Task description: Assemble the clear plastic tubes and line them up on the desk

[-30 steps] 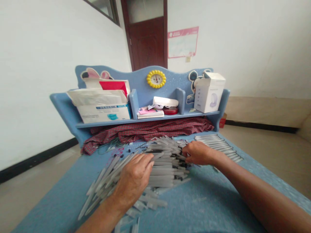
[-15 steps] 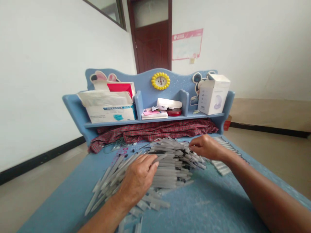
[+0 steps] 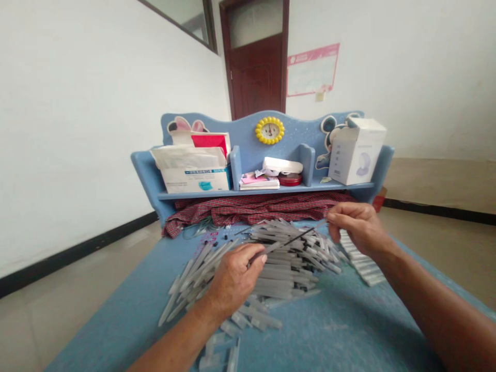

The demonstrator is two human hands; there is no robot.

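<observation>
- Right hand point(image 3: 358, 225): grip closed, fingertips apparently pinching the clear end of a thin, dark-and-clear plastic rod point(image 3: 300, 236).
- Left hand point(image 3: 236, 274): grip closed around a frosted, translucent plastic tube point(image 3: 273, 247); the rod slants between both hands, above the worktop point(image 3: 310, 330).
- The rod looks light, slim and slightly bendy; a pinch close to its end, pulled straight, should suit it. The tube seems stiff, perhaps slippery.
- Beneath: a loose pile of frosted tubes point(image 3: 273, 274), mid-worktop.
- Toward the right edge: a row of pale tubes point(image 3: 358, 258).
- Along the far edge: crumpled red checked cloth point(image 3: 248, 209).
</observation>
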